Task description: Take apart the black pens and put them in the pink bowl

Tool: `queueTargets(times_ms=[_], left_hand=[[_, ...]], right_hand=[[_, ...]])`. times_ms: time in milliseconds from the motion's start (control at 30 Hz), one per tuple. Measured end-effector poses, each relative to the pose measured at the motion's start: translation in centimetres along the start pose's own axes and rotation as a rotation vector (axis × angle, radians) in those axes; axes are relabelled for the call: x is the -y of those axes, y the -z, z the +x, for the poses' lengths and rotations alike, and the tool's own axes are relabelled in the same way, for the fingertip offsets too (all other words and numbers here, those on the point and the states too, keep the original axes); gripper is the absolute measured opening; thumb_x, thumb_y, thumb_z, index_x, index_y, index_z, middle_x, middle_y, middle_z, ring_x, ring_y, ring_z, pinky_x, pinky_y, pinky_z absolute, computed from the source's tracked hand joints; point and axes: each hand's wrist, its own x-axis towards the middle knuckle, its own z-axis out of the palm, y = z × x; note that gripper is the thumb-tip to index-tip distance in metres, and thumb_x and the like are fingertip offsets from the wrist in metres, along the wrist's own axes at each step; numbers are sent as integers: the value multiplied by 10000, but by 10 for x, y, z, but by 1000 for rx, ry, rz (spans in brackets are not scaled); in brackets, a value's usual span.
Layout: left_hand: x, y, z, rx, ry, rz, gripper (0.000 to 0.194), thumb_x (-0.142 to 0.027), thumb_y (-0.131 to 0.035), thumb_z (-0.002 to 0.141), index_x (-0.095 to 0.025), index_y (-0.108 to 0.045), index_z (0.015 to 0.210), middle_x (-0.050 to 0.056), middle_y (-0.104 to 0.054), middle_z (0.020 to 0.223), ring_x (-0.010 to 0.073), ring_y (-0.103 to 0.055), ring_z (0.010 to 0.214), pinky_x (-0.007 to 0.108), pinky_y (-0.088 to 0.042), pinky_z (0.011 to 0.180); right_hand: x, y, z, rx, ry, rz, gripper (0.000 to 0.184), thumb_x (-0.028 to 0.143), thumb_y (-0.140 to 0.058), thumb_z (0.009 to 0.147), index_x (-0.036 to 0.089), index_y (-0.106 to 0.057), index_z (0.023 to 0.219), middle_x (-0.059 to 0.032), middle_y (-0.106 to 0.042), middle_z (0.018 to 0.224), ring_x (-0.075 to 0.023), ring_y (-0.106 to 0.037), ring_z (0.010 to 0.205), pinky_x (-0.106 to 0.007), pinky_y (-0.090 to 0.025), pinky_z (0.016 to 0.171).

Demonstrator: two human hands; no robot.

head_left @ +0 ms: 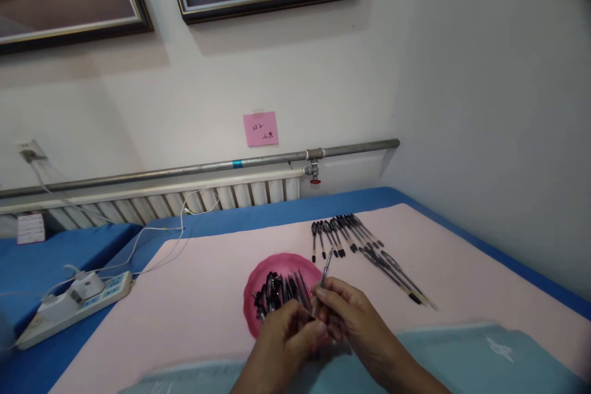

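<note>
My right hand (347, 313) is closed around a slim, clear-barrelled pen (325, 268), its narrow end pointing up and away from me. Close beside it, my left hand (292, 333) is pinched near the pen's lower end; what its fingertips grip is hidden. Both hands are over the near right edge of a pink plate (249, 314) with a wavy rim. In the plate lie black pen caps (272, 289) and pointed, dark pen parts (298, 286), partly covered by my left hand.
Right of the plate, a row of capped black pens (337, 235) lies on the pink sheet (203, 277). Several longer pen pieces (397, 277) lie nearer me. A power strip (78, 308) with white cables is on the left. A radiator (240, 194) and pipe run along the wall.
</note>
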Motion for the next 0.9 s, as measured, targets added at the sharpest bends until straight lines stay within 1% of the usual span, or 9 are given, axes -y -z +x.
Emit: queueTargets(times_ms=[100, 233, 300, 433, 567, 633, 767, 833, 900], left_hand=[[3, 0, 1, 10, -13, -7, 338, -488, -562, 719, -184, -457, 616, -47, -447, 533, 71, -354, 449, 204, -249, 427], [3, 1, 1, 184, 83, -160, 432, -555, -337, 817, -173, -520, 734, -22, -501, 516, 72, -339, 365, 211, -221, 368], [2, 1, 1, 120, 79, -139, 425, -560, -358, 808, -174, -518, 733, -17, -513, 526, 74, -360, 379, 210, -232, 378], [3, 0, 1, -27, 29, -73, 343, -493, -609, 677, -188, -460, 628, -57, -451, 512, 60, -344, 408, 197, -230, 397], [4, 2, 2, 117, 95, -162, 411, -560, -414, 780, -177, -508, 666, -42, -464, 471, 64, -323, 346, 207, -206, 357], [4, 3, 2, 106, 104, -150, 458, -580, -338, 802, -174, -517, 686, -37, -471, 457, 71, -332, 331, 211, -207, 347], [3, 1, 2, -45, 42, -35, 353, -529, -562, 702, -192, -472, 651, -64, -451, 477, 63, -345, 366, 201, -220, 370], [3, 2, 1, -18, 37, -41, 340, -508, -572, 701, -191, -468, 633, -63, -447, 482, 60, -338, 371, 200, -217, 373], [3, 7, 1, 53, 65, -83, 356, -523, -479, 758, -188, -483, 636, -55, -443, 457, 68, -331, 353, 207, -205, 366]], right_hand=[[-3, 1, 1, 12, -15, 36, 276, 410, -651, 695, 156, -544, 693, 52, -533, 498, -42, -409, 368, -169, -249, 364], [-2, 0, 1, 15, -41, 103, 288, 402, -673, 666, 158, -577, 784, 40, -552, 509, -70, -474, 409, -164, -248, 369], [-2, -2, 0, -6, -43, 110, 271, 394, -675, 664, 158, -579, 757, 44, -546, 504, -58, -453, 394, -161, -241, 365], [-1, -3, 0, -27, -39, 105, 239, 374, -666, 679, 155, -583, 723, 54, -534, 489, -36, -413, 369, -157, -244, 361], [-2, -2, 0, 7, -27, 155, 255, 353, -666, 675, 159, -593, 823, 35, -570, 544, -55, -464, 403, -161, -249, 360], [-2, -3, 0, -3, -34, 166, 246, 350, -667, 674, 162, -585, 811, 30, -575, 562, -62, -480, 426, -161, -258, 370], [-3, -5, -1, -20, -31, 117, 231, 370, -653, 693, 161, -556, 712, 43, -537, 525, -46, -430, 405, -161, -259, 381], [-3, -6, -1, -8, -6, 92, 245, 387, -649, 690, 163, -552, 721, 44, -524, 528, -54, -435, 416, -169, -264, 384], [-2, -5, 0, -11, 33, 30, 257, 408, -613, 705, 167, -549, 768, 39, -519, 547, -64, -438, 430, -178, -268, 384]])
